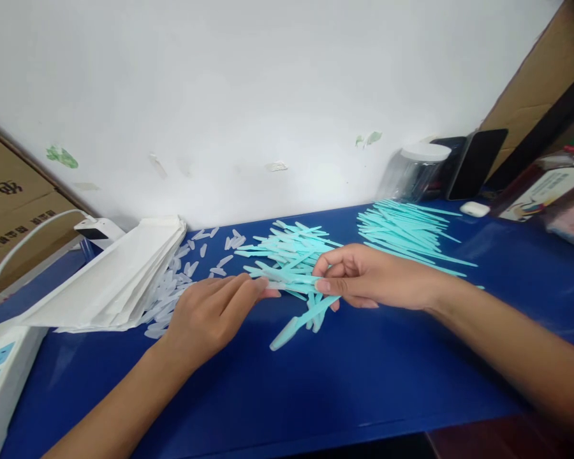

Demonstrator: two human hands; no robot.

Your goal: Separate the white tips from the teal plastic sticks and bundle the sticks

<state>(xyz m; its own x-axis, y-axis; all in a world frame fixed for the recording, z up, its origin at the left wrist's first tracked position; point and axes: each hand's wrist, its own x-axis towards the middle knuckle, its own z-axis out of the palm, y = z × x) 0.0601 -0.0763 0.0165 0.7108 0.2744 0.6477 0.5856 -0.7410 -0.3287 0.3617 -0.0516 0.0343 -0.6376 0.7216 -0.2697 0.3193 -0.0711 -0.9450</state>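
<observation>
Bare forearms (138,389) slant in over a blue table (287,398), the left hand (213,312) pinching the pale left end of a turquoise stick (296,279) and the right hand (380,277) gripping it farther right between thumb and fingers. Just beyond lies a loose heap of like sticks (294,242), clear pieces (169,292) scattered to its left beside stacked white paper (110,274); farther back, another heap (404,231) lies near a jar (418,175).
</observation>
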